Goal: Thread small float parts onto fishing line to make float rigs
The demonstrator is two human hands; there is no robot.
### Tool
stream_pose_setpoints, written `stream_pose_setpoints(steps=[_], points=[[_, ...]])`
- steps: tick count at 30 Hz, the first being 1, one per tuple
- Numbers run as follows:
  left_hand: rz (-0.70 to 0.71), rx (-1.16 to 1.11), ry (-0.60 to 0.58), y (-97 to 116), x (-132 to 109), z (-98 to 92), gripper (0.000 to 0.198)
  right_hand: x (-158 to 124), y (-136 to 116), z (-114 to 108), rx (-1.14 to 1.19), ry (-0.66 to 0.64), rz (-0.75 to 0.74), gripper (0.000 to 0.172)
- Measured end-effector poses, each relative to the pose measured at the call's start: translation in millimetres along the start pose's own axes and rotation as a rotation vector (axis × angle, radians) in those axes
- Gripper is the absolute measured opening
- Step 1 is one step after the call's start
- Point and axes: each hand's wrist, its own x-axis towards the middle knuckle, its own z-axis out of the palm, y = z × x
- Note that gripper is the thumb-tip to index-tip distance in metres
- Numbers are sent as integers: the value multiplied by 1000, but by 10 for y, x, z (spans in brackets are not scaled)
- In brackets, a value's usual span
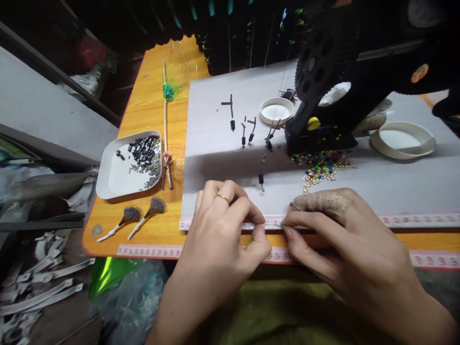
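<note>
Near the front edge of the grey board (215, 187), my left hand (230, 230) pinches thumb and index finger together; anything between them is too small to make out. Beside it on the right, my right hand (348, 239) also pinches, with its index finger wrapped in a tan bandage (323, 203). Both sets of fingertips are just above a pink-and-white measuring tape (413, 219) along the board's edge. Beyond my left fingers is a small beaded piece with a black bead (261, 178). Farther back are several similar beaded pieces, including one with a dark bead (232, 125).
A white tray (115, 175) of black and grey beads is at left, by two tufted wire bundles (157, 205) and a stick (165, 124). Colourful loose beads (323, 165) lie before a black machine (323, 129). Two white rings (276, 111) are farther back.
</note>
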Motion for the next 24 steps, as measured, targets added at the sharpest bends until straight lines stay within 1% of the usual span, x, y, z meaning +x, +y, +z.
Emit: stream_pose_setpoints(steps=[4,9,15,24], points=[[13,-7,22,-15,6,13,12,-4,-5,-7,-22,-6,4,10],[-20,4,6,-6,-7,24,10,-35,1,-28,-82,41,4,11],[5,-3,63,-10,-21,58,12,-78,5,-79,-95,71,53,15],[10,-4,75,-3,-41,60,15,-102,11,-128,-91,69,59,13]])
